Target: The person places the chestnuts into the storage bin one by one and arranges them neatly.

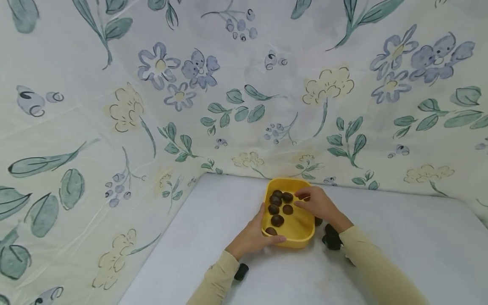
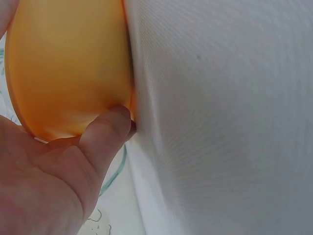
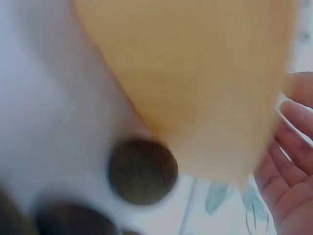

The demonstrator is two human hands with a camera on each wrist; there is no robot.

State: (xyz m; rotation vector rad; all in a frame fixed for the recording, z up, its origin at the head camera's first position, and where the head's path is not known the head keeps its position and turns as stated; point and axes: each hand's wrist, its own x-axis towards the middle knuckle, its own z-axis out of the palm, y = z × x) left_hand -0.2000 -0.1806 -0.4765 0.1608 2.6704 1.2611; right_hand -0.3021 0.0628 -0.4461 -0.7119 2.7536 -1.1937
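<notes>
A yellow rectangular tub (image 1: 299, 226) stands on the white surface, with several round dark brown balls (image 1: 277, 220) inside, mostly along its left side. My left hand (image 1: 251, 237) grips its near left corner, thumb over the near rim and fingers along the left wall. In the left wrist view, fingers (image 2: 105, 132) press against the tub's underside edge. Over the right rim reaches my right hand (image 1: 318, 205), thumb and forefinger apart, with a brown ball (image 1: 306, 198) partly hidden beneath them. The right wrist view shows that hand's loosely bent fingers (image 3: 293, 156) beyond the tub wall.
Outside the tub's right wall lies another brown ball (image 1: 318, 221). Black objects (image 1: 332, 238) sit beside the right forearm, and a small black cylinder (image 1: 241, 271) is near the left wrist. Flower-printed sheeting (image 1: 244, 106) rises behind and at the left.
</notes>
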